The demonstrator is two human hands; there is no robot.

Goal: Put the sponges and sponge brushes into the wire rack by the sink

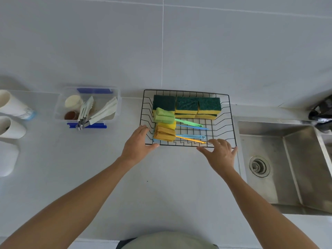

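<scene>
A black wire rack [230, 123] stands on the white counter against the wall, left of the sink. Green-topped yellow sponges [186, 106] are stacked along its back. Sponge brushes lie in front of them with heads to the left: a green one [164, 116] on top, yellow and orange ones [164, 134] below, their thin handles pointing right. My left hand [138, 143] rests at the rack's front left corner, thumb along the front wire, fingers on the left rim. My right hand [220, 154] is spread at the front right edge, fingertips touching the front wire.
A steel sink [287, 166] with a drain lies right of the rack, a dark faucet [321, 112] above it. A clear plastic box [88, 105] holding tongs and small items stands to the left. White cups [10, 114] lie at the far left edge.
</scene>
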